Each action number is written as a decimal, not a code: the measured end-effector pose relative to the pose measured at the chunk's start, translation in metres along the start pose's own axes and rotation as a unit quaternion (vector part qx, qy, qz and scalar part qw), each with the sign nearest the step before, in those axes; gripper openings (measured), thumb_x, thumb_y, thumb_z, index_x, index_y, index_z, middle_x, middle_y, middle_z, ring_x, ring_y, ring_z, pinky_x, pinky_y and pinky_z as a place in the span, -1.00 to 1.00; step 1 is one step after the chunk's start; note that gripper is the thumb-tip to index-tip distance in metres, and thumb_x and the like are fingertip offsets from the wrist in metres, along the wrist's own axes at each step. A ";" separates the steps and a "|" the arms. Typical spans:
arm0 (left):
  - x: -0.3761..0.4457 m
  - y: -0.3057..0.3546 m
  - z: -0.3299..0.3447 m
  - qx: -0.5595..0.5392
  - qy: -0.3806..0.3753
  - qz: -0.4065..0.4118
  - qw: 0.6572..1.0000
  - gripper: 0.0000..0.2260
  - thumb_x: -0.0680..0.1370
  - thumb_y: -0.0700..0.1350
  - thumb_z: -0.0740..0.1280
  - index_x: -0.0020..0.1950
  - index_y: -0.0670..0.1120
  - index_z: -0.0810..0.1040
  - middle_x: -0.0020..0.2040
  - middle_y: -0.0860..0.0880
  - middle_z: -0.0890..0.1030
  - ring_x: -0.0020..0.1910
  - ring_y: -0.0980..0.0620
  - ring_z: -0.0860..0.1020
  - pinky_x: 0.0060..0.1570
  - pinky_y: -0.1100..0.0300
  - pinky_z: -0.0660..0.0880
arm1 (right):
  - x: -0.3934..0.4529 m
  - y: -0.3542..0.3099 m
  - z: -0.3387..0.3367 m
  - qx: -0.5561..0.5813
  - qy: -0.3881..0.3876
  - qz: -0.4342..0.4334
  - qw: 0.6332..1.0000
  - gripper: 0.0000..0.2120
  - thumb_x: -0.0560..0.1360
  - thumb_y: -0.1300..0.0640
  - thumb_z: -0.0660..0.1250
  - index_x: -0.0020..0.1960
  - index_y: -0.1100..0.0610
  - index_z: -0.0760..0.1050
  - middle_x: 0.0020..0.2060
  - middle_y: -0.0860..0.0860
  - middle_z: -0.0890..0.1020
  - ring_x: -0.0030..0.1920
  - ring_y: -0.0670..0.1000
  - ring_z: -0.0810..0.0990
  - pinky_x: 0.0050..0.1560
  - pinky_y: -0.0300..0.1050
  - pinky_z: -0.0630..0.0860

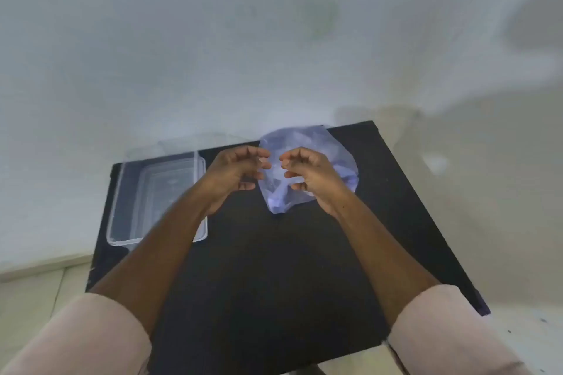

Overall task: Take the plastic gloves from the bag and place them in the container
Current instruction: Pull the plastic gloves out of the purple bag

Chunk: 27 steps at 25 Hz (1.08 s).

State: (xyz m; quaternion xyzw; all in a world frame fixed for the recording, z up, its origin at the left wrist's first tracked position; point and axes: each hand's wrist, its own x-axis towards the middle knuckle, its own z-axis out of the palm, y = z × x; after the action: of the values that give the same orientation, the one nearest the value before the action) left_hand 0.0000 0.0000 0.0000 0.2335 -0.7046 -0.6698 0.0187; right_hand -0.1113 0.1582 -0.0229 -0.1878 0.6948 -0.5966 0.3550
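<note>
Two bare hands hover above a dark worktop (274,268), both with fingers curled and spread, facing each other over a clear plastic bag (307,167). The left hand (234,173) is at the bag's left edge and the right hand (307,173) lies in front of the bag's middle. Neither grip is pressed together; whether any fingertip actually touches the plastic cannot be told, since the picture is blurred there. The bag sits toward the far edge of the worktop, puffed up, with crumpled pale material inside that looks like the plastic gloves (341,170), though single gloves cannot be made out. Left of the bag, partly hidden by the left forearm, stands a clear rectangular container (134,192) at the worktop's left side, open at the top. Both forearms are bare, with pale sleeves (91,338) pushed up near the elbows.
</note>
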 end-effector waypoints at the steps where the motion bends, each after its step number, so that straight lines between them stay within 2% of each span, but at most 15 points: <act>1: 0.020 -0.005 0.010 0.006 0.004 -0.018 1.000 -0.85 0.55 -0.17 0.34 0.05 0.00 0.65 -0.03 -0.01 0.71 -0.11 0.03 0.62 -0.04 0.08 0.54 | 0.014 0.007 -0.014 -0.008 0.007 0.015 1.000 -0.92 0.53 0.18 0.31 -0.03 0.10 0.58 -0.09 0.03 0.63 -0.10 -0.01 0.60 -0.11 -0.07 0.54; 3: 0.057 -0.021 0.028 0.029 0.025 -0.042 0.998 -0.85 0.51 -0.20 0.37 -0.02 0.04 0.66 -0.02 -0.04 0.69 -0.07 0.00 0.63 -0.05 0.09 0.54 | 0.043 0.032 -0.040 -0.035 0.045 0.059 0.997 -0.93 0.51 0.16 0.33 -0.13 0.06 0.57 -0.16 0.01 0.63 -0.14 -0.02 0.59 -0.19 -0.14 0.52; 5: 0.082 -0.050 0.048 0.187 0.064 -0.027 0.980 -0.83 0.43 -0.17 0.41 -0.06 0.08 0.65 0.10 -0.07 0.62 0.10 -0.09 0.59 0.09 -0.02 0.53 | 0.063 0.064 -0.059 -0.077 0.115 0.116 0.984 -0.90 0.47 0.21 0.31 -0.22 0.10 0.51 -0.28 0.04 0.57 -0.26 0.00 0.52 -0.33 -0.20 0.45; 6: 0.093 -0.065 0.059 0.303 0.062 -0.025 0.951 -0.80 0.41 -0.13 0.43 -0.01 0.10 0.65 0.23 -0.09 0.54 0.20 -0.13 0.52 0.18 -0.10 0.49 | 0.072 0.080 -0.070 -0.087 0.145 0.145 0.975 -0.93 0.43 0.25 0.29 -0.21 0.14 0.48 -0.34 0.07 0.52 -0.33 0.01 0.47 -0.43 -0.24 0.39; 8: 0.104 -0.086 0.076 0.489 0.041 -0.042 0.871 -0.68 0.42 -0.07 0.42 0.16 0.13 0.60 0.43 -0.11 0.31 0.37 -0.19 0.33 0.28 -0.22 0.37 | 0.086 0.107 -0.083 -0.083 0.174 0.196 0.961 -0.92 0.38 0.29 0.27 -0.16 0.15 0.42 -0.40 0.09 0.44 -0.41 0.03 0.41 -0.62 -0.33 0.25; 10: 0.116 -0.098 0.090 0.573 0.032 -0.046 0.818 -0.56 0.42 -0.07 0.41 0.29 0.15 0.50 0.49 -0.12 0.18 0.40 -0.23 0.25 0.28 -0.21 0.32 | 0.099 0.128 -0.086 -0.111 0.145 0.223 0.957 -0.88 0.40 0.24 0.31 -0.29 0.19 0.41 -0.40 0.13 0.45 -0.41 0.08 0.43 -0.63 -0.30 0.22; 12: 0.128 -0.103 0.097 0.600 0.032 -0.040 0.799 -0.46 0.43 -0.07 0.38 0.41 0.07 0.37 0.47 -0.15 0.21 0.36 -0.26 0.31 0.25 -0.17 0.35 | 0.111 0.136 -0.081 -0.131 0.137 0.221 0.957 -0.71 0.42 0.14 0.37 -0.42 0.16 0.38 -0.43 0.12 0.48 -0.42 0.09 0.45 -0.52 -0.18 0.33; 14: 0.141 -0.103 0.099 0.569 0.053 -0.040 0.819 -0.45 0.47 -0.12 0.34 0.45 -0.06 0.32 0.42 -0.15 0.29 0.24 -0.28 0.45 0.13 -0.13 0.44 | 0.123 0.139 -0.074 -0.126 0.177 0.207 0.954 -0.65 0.39 0.10 0.42 -0.49 0.11 0.36 -0.51 0.06 0.46 -0.45 0.07 0.45 -0.42 -0.06 0.40; 16: 0.153 -0.101 0.098 0.510 0.075 -0.045 0.855 -0.44 0.46 -0.19 0.34 0.46 -0.10 0.30 0.45 -0.11 0.31 0.14 -0.28 0.54 -0.02 -0.09 0.54 | 0.132 0.139 -0.067 -0.121 0.216 0.194 0.949 -0.68 0.38 0.07 0.42 -0.46 0.11 0.40 -0.52 0.01 0.48 -0.44 0.04 0.47 -0.38 -0.05 0.43; 19: 0.160 -0.095 0.096 0.460 0.077 -0.016 0.884 -0.36 0.38 -0.22 0.37 0.44 -0.05 0.29 0.50 -0.03 0.31 0.01 -0.25 0.60 -0.14 -0.07 0.60 | 0.144 0.137 -0.053 -0.090 0.263 0.187 0.942 -0.80 0.39 0.02 0.42 -0.23 0.16 0.55 -0.32 0.03 0.63 -0.26 0.08 0.63 -0.22 0.01 0.61; 22: 0.160 -0.089 0.098 0.428 0.078 0.003 0.901 -0.34 0.35 -0.26 0.35 0.42 -0.01 0.27 0.49 0.02 0.33 -0.15 -0.20 0.60 -0.19 -0.06 0.60 | 0.156 0.133 -0.053 -0.077 0.260 0.249 0.930 -0.70 0.43 -0.06 0.41 0.05 0.10 0.54 -0.11 -0.05 0.57 -0.09 0.02 0.55 -0.02 -0.04 0.53; 23: 0.160 -0.088 0.099 0.420 0.079 0.004 0.904 -0.32 0.35 -0.26 0.35 0.44 0.01 0.25 0.48 0.02 0.35 -0.17 -0.18 0.60 -0.19 -0.05 0.60 | 0.159 0.131 -0.054 -0.066 0.243 0.261 0.932 -0.71 0.44 -0.04 0.40 0.04 0.13 0.56 -0.12 -0.03 0.58 -0.11 0.06 0.55 0.00 -0.03 0.52; 24: 0.161 -0.086 0.099 0.412 0.081 0.005 0.908 -0.30 0.35 -0.26 0.35 0.45 0.01 0.24 0.47 0.01 0.36 -0.18 -0.18 0.60 -0.19 -0.05 0.60 | 0.161 0.130 -0.055 -0.050 0.240 0.250 0.937 -0.78 0.44 0.01 0.42 -0.06 0.16 0.58 -0.17 0.02 0.62 -0.13 0.10 0.60 -0.01 -0.02 0.56; 25: 0.161 -0.085 0.099 0.405 0.086 0.006 0.910 -0.30 0.35 -0.26 0.35 0.46 0.01 0.24 0.45 0.00 0.39 -0.16 -0.18 0.60 -0.18 -0.07 0.61 | 0.160 0.127 -0.056 -0.033 0.252 0.223 0.941 -0.85 0.42 0.08 0.43 -0.20 0.17 0.56 -0.25 0.05 0.64 -0.17 0.12 0.63 -0.04 0.00 0.58; 27: 0.163 -0.083 0.097 0.401 0.096 0.002 0.911 -0.31 0.36 -0.27 0.36 0.47 -0.04 0.26 0.43 -0.06 0.42 -0.05 -0.21 0.61 -0.13 -0.09 0.61 | 0.158 0.124 -0.054 0.025 0.275 0.173 0.945 -0.88 0.38 0.19 0.45 -0.29 0.16 0.54 -0.31 0.06 0.65 -0.20 0.11 0.66 -0.01 0.07 0.62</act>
State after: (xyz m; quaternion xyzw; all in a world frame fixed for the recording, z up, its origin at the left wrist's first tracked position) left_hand -0.1529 0.0336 -0.1358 0.2833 -0.9091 -0.3052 -0.0072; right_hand -0.2369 0.1145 -0.1833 0.1158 0.7722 -0.5713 0.2528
